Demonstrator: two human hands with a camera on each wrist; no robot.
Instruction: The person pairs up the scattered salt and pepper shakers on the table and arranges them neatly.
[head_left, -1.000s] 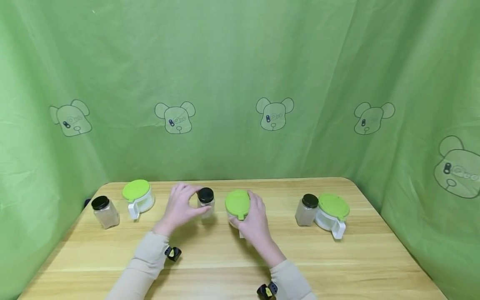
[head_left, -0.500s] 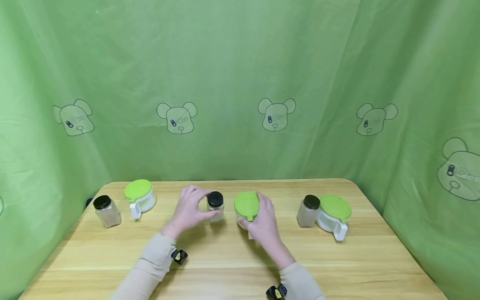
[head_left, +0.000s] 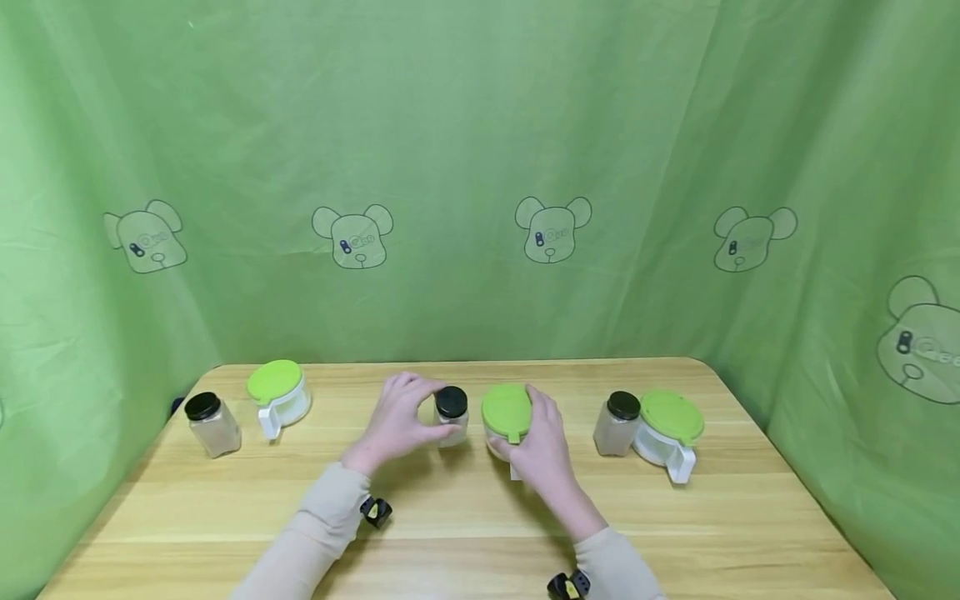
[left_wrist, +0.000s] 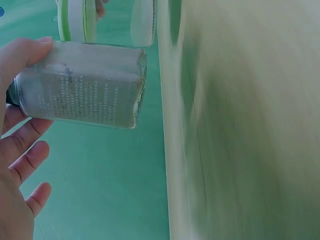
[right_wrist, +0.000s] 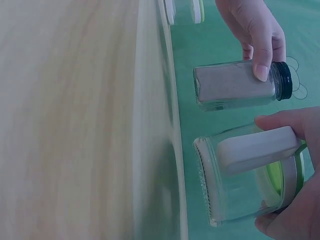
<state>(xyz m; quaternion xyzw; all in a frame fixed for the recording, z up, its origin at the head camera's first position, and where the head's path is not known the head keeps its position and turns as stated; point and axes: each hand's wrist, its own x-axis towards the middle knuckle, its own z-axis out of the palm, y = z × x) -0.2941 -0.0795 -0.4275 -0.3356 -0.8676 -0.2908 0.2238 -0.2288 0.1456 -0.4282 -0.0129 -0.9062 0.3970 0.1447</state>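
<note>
A wood-grained table [head_left: 450,542] bears, lower left, a black-lidded square glass jar [head_left: 214,427] and green-lidded round glass pot [head_left: 281,393]. Another jar [head_left: 615,432] and pot [head_left: 667,423] stand right.

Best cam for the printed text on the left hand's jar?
Left wrist: the printed text faces it, large but blurred. Right wrist shows the jar from another angle; head, its black lid and partial side; no print discernible in either.

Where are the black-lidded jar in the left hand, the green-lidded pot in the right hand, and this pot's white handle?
Black-lidded jar [left_wrist: 82,87], left wrist view: on its printed side.
Green-lidded pot [head_left: 506,410], head view: on its lid.
White handle [right_wrist: 257,150], right wrist view: on its middle.
</note>
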